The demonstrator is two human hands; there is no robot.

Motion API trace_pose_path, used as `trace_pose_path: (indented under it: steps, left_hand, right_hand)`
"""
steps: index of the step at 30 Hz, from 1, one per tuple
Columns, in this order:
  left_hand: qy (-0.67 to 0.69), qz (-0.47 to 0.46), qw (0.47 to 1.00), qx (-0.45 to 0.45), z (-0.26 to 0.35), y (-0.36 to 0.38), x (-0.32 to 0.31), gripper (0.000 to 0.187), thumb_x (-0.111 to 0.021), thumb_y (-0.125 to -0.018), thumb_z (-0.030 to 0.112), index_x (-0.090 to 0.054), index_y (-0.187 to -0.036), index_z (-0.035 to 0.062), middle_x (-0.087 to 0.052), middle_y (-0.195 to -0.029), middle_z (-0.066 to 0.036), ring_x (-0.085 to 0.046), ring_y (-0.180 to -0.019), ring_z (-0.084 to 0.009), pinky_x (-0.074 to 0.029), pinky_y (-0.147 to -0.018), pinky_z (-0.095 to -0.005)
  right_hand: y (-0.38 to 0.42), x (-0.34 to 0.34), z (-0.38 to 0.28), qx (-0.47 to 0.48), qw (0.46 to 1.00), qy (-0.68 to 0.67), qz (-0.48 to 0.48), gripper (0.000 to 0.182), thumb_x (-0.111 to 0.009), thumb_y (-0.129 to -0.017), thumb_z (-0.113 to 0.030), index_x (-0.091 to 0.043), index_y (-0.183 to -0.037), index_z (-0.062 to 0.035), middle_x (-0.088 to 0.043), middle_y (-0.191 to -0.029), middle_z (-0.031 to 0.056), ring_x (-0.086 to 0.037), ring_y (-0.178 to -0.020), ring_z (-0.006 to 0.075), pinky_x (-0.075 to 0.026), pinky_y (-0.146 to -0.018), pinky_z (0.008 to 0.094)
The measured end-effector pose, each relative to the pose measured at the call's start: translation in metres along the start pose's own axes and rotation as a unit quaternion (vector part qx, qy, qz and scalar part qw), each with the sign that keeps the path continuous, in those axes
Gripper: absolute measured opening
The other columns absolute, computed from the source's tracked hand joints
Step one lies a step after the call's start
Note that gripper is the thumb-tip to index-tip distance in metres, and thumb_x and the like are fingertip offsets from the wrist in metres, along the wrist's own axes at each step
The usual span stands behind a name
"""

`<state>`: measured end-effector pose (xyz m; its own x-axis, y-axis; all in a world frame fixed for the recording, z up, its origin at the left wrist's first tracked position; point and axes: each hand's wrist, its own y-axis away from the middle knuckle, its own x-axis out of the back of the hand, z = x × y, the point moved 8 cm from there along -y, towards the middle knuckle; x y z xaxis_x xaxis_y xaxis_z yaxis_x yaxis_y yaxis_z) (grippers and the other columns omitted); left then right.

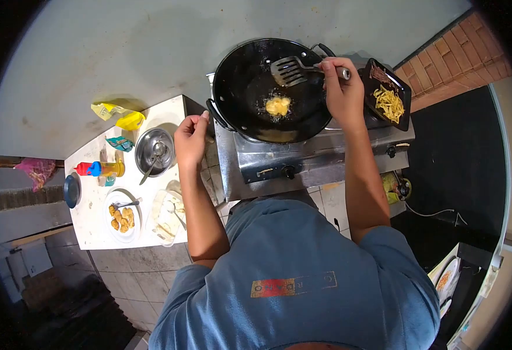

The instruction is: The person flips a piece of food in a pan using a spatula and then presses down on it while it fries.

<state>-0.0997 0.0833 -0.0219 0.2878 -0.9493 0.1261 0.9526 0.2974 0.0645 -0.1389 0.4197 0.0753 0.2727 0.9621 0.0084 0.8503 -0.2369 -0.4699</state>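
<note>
A black wok [238, 76] with looped side handles sits on a steel gas stove [320, 157]. A small yellow piece of food [278, 105] sizzles in oil near its middle. My right hand [345, 90] grips the handle of a slotted spatula [291, 71], whose blade hangs over the wok above the food. Beside the wok's left handle [216, 115], my left hand [192, 140] is closed, thumb tip right at the handle; what its curled fingers hold, if anything, is hidden.
Right of the wok, a dark tray [406, 98] carries fries [389, 105]. On the white table [86, 233] at left are a steel bowl [145, 153], a plate [113, 234] of fried pieces, a plastic tub [162, 233], squeeze bottles [107, 169] and yellow packaging [130, 121].
</note>
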Motion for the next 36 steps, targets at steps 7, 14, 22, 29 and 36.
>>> trace_pose_path:
  steps: [7,14,22,29,36]
  left_hand:
    - [-0.020,0.002,1.000,-0.012,0.002,0.001,0.002,0.024,-0.065,-0.089,0.023,-0.061,-0.077,0.0026,-0.050,-0.064,0.007,-0.039,-0.059,-0.0019,-0.030,-0.052,-0.0186]
    - [-0.026,-0.001,1.000,0.000,0.004,0.001,0.002,0.025,-0.066,-0.089,0.024,-0.061,-0.077,0.0027,-0.049,-0.063,0.006,-0.039,-0.056,-0.0022,-0.031,-0.050,-0.0192]
    - [-0.003,-0.006,1.000,-0.009,0.005,0.000,0.000,0.024,-0.066,-0.089,0.024,-0.061,-0.077,0.0034,-0.048,-0.063,0.007,-0.040,-0.057,-0.0024,-0.031,-0.050,-0.0192]
    - [-0.022,-0.008,1.000,-0.018,-0.001,-0.004,0.001,0.023,-0.065,-0.089,0.023,-0.061,-0.076,0.0042,-0.046,-0.062,0.007,-0.040,-0.057,-0.0025,-0.031,-0.050,-0.0193]
    - [-0.012,-0.027,1.000,0.007,0.000,-0.004,-0.001,0.024,-0.065,-0.089,0.023,-0.061,-0.078,0.0034,-0.051,-0.068,0.006,-0.042,-0.062,-0.0035,-0.034,-0.056,-0.0194]
  right_hand:
    - [0.003,0.002,0.019,-0.002,0.990,0.138,-0.023,0.012,-0.059,-0.093,-0.014,-0.059,-0.093,-0.0014,-0.065,-0.083,0.0027,-0.055,-0.069,0.0084,-0.044,-0.063,0.0222]
    - [0.004,0.007,0.001,0.028,0.999,-0.015,0.020,0.012,-0.058,-0.094,-0.014,-0.059,-0.096,-0.0025,-0.061,-0.082,0.0012,-0.046,-0.064,0.0035,-0.039,-0.056,0.0195]
    - [0.008,0.006,0.034,-0.033,0.990,0.134,-0.012,0.016,-0.060,-0.093,-0.018,-0.059,-0.097,-0.0028,-0.061,-0.081,0.0006,-0.051,-0.067,0.0049,-0.040,-0.057,0.0186]
    - [0.011,0.004,-0.009,-0.009,0.999,-0.035,0.028,0.013,-0.060,-0.093,-0.017,-0.058,-0.096,-0.0042,-0.064,-0.085,0.0018,-0.047,-0.062,0.0026,-0.039,-0.053,0.0182]
    - [0.013,0.005,0.029,-0.031,0.995,0.096,0.007,0.013,-0.060,-0.093,-0.016,-0.059,-0.098,-0.0043,-0.064,-0.083,0.0018,-0.049,-0.061,0.0038,-0.040,-0.054,0.0189]
